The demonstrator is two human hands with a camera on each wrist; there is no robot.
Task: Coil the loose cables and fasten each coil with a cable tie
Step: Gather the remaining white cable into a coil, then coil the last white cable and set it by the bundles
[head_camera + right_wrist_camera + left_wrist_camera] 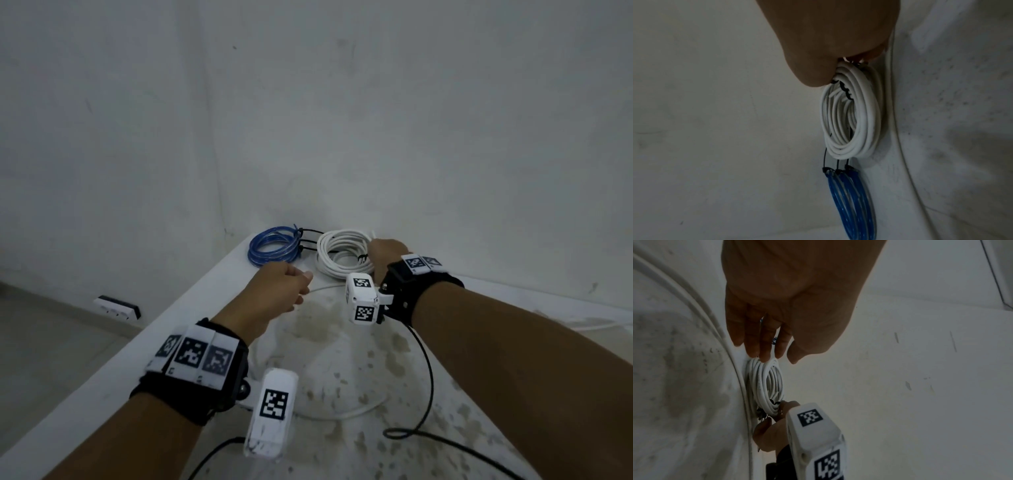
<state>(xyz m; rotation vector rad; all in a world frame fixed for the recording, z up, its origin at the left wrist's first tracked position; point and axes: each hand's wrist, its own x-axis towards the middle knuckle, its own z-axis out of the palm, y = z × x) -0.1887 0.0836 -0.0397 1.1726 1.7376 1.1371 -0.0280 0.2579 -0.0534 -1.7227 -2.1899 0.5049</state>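
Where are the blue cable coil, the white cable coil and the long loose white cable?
Blue plastic-coated cable coil [272, 247]: head view, on its near loops.
White round cable coil [337, 250]: head view, on its left loops.
Loose thin white cable [356, 409]: head view, on its curved stretch.

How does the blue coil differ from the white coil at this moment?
The blue coil lies untouched nearer the table's left edge; the right hand is on the white coil.
The blue coil looks thinner and flatter; the white coil is bulkier.
The blue coil shows three black ties; the white coil shows fewer.
Both lie on the white table near the wall.
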